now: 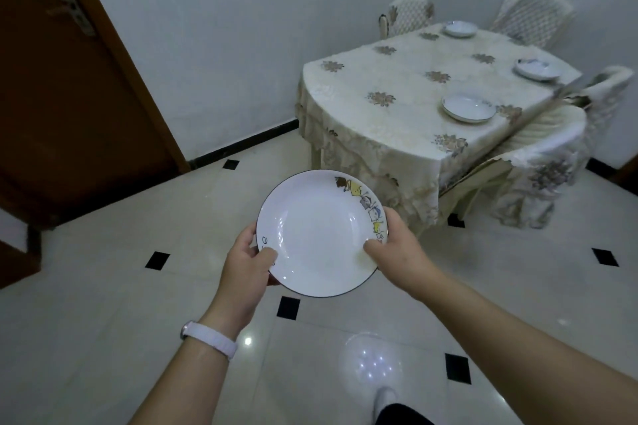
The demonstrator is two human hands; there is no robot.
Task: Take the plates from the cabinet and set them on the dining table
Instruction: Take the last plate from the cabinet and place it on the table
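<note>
I carry a white deep plate (319,235) with a dark rim and cartoon pictures along its right edge, held level in front of me above the floor. My left hand (247,260) grips its left rim, thumb on top. My right hand (397,247) grips the right rim the same way. Ahead to the right stands the dining table (397,114) under a cream flowered cloth. Three white plates lie on it: one near the front right edge (467,108), one at the right side (537,69), one at the far end (459,28).
Cloth-covered chairs stand round the table: one at the near right (538,179), one at the far right (611,90), two behind it (409,15). A brown wooden door (69,97) fills the left. The glossy tiled floor (138,304) lies between me and the table.
</note>
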